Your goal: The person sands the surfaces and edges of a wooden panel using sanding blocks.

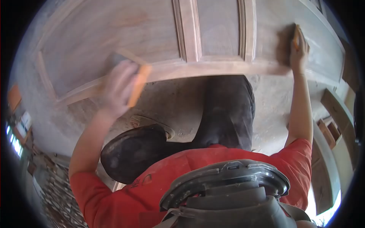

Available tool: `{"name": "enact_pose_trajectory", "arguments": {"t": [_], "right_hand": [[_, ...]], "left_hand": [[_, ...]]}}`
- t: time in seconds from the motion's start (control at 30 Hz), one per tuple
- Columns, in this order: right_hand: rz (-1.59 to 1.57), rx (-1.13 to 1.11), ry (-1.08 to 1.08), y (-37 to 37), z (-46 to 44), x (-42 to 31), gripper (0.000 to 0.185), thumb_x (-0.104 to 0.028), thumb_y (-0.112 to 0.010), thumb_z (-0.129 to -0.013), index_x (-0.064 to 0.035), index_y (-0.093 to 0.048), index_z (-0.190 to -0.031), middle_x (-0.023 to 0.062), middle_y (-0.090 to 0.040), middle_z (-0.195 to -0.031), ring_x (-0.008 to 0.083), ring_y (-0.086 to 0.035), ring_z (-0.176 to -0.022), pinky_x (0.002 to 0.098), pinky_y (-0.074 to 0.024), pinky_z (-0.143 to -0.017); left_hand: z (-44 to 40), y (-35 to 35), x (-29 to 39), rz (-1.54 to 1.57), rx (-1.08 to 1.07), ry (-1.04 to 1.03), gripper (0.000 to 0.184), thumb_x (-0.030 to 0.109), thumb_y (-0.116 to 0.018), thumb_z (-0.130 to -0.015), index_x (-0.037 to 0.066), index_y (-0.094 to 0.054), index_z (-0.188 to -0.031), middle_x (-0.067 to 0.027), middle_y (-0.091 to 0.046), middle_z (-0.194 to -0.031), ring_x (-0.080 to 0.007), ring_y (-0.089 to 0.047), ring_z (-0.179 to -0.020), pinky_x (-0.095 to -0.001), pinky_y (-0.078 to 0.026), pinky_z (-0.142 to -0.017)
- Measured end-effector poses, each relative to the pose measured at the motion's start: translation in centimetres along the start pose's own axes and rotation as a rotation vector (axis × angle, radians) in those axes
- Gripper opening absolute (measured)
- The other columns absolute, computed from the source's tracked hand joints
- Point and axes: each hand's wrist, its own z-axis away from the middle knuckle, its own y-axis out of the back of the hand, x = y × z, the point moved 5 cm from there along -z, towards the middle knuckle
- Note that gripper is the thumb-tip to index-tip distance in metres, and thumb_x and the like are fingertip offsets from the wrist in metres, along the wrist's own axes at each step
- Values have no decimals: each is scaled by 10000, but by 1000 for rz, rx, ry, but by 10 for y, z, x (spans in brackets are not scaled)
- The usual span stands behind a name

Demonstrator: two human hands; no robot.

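Observation:
A large wooden panel (pixel 152 34) with raised mouldings fills the top of the view. My left hand (pixel 119 83), blurred by motion, is closed on an orange-edged block (pixel 140 84) over the panel's lower rail. Toward the panel's right end, my right hand (pixel 300 53) grips a thin orange-and-dark piece (pixel 296 37) against the panel face. Its exact shape is partly hidden by the fingers.
My bent legs in dark trousers (pixel 228 110) are below the panel's lower edge, over a dusty floor (pixel 270 102). Curved wooden pieces (pixel 323 178) lie at the right. Many thin sticks (pixel 61 190) are heaped at the lower left.

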Motion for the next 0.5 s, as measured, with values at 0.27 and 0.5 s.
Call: {"name": "enact_pose_trajectory", "arguments": {"t": [0.27, 0.5], "right_hand": [[-1, 39, 96, -16, -46, -15, 524, -272, -619, -880, -172, -511, -1383, 29, -500, -1431, 282, -470, -1282, 424, -316, -1085], [-15, -7, 101, -13, -49, -13, 576, -286, -675, -833, -140, -528, -1370, 67, -503, -1422, 293, -462, -1290, 418, -316, -1078]], "left_hand": [[-208, -63, -25, -451, -258, 95, 562, 431, -587, -891, 207, -509, -1400, 72, -435, -1491, -168, -364, -1393, -608, -224, -1115], [-251, -89, -24, -636, -237, 481, 556, 454, -521, -947, 160, -490, -1418, 54, -392, -1525, -173, -285, -1433, -608, -179, -1136]]}}
